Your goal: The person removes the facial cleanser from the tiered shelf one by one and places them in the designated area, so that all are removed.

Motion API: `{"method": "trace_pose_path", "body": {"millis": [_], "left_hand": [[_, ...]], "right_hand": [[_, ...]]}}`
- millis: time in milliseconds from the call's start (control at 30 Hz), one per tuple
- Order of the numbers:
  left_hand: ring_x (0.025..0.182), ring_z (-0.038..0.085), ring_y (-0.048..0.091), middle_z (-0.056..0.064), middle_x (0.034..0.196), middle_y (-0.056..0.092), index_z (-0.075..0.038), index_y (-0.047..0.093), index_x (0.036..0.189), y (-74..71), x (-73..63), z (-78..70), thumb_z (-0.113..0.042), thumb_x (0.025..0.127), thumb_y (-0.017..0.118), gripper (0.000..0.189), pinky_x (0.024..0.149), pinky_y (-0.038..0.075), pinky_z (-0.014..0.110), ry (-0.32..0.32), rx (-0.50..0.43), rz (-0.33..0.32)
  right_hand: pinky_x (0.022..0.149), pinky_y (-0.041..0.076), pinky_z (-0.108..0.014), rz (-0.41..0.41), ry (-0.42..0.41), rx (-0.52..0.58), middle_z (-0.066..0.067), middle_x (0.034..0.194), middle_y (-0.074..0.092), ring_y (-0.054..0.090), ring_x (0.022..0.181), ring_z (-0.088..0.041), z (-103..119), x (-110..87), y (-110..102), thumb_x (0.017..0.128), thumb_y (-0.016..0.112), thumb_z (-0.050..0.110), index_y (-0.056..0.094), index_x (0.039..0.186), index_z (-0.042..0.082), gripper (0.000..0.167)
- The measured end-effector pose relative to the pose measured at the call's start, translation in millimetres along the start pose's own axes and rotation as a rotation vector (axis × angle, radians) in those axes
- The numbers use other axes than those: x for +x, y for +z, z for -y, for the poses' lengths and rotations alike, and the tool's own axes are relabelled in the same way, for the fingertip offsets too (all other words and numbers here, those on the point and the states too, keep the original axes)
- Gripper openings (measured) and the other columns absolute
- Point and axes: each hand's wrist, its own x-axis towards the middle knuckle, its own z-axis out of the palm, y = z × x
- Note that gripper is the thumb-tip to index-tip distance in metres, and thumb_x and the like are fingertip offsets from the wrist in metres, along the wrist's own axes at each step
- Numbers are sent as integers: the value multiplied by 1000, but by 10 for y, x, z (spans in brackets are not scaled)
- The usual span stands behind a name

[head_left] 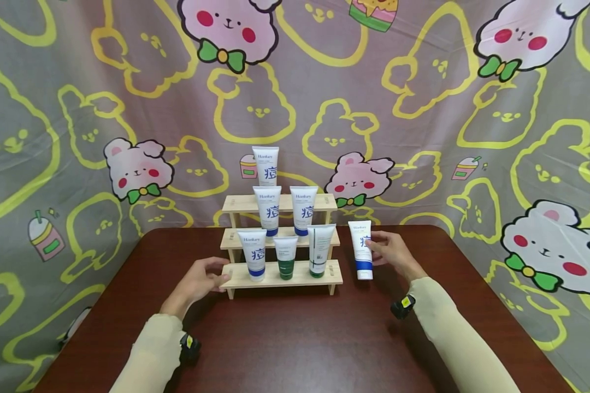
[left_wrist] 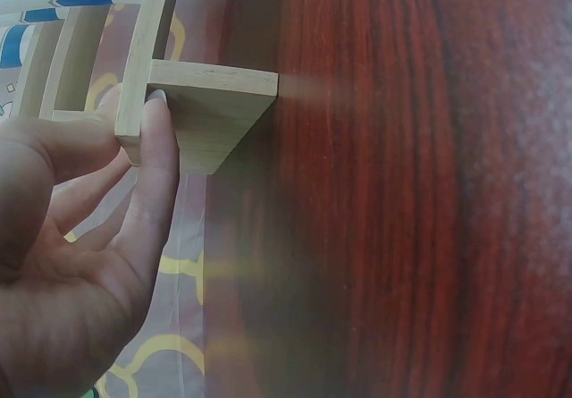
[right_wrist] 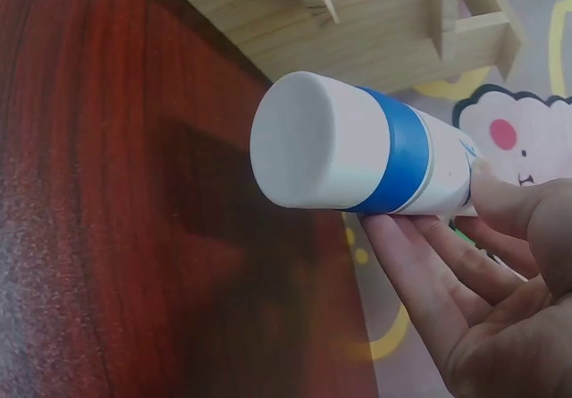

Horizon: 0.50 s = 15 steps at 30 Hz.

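A three-tier wooden display stand (head_left: 241, 277) stands on the table. My left hand (head_left: 196, 279) holds the left end of its lowest board (left_wrist: 210, 78), with thumb and fingers on either side of the wood. To the right of the stand, my right hand (head_left: 393, 254) grips a white cream tube (head_left: 361, 245) with a blue band, cap down and tilted in the right wrist view. The cap's flat end (right_wrist: 293, 143) shows above the table there. On the stand, one blue-banded tube (head_left: 265, 165) tops the upper tier.
The middle tier bears two blue-banded tubes (head_left: 269, 206). On the lowest tier are a blue-banded tube (head_left: 252, 250), a smaller green-and-white tube (head_left: 286, 255) and a white tube with a green cap (head_left: 320, 248). A patterned cloth (head_left: 295, 82) hangs behind the dark table (head_left: 295, 338).
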Motion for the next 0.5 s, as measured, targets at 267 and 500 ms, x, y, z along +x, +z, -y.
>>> {"method": "trace_pose_path", "body": {"millis": [267,500], "left_hand": [[80,26,67,27,116,59,11,56,129,3,-20,-23,8,90,69,41,67,58,40,-19,-3,-6],[81,26,67,28,115,60,12,56,128,-1,-6,-16,10,90,68,41,67,58,39,-11,-9,-3]], "right_hand": [[67,58,-50,7,31,-45,-23,101,68,67,72,-29,-90,34,58,98,67,13,49,139,-11,50],[67,58,-49,10,80,-56,-23,102,68,68,72,-29,-104,49,100,98,66,11,47,139,-13,52]]}}
